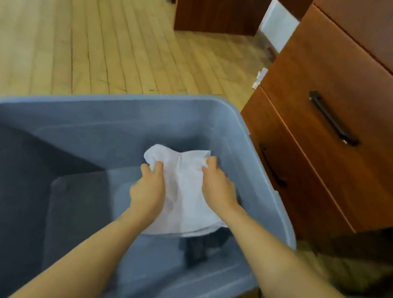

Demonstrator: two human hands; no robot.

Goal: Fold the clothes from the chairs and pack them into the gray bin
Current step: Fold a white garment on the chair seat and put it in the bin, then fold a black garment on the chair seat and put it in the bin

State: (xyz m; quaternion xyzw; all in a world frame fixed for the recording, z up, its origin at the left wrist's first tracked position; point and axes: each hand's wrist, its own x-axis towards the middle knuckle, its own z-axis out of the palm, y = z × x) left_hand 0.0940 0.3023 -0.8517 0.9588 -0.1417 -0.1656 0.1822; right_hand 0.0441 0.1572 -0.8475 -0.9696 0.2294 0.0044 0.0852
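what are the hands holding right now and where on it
Both hands hold a folded white garment inside the gray bin: the left hand grips its left edge, the right hand its right edge near the far corner.

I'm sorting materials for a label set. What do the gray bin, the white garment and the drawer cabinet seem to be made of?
Gray bin: likely molded plastic, with smooth, slightly glossy walls and a rounded rim.
White garment: soft thin fabric, perhaps cotton; it creases where the left hand and right hand grip it.
Drawer cabinet: reddish wood or wood-look laminate, satin finish, dark handles.
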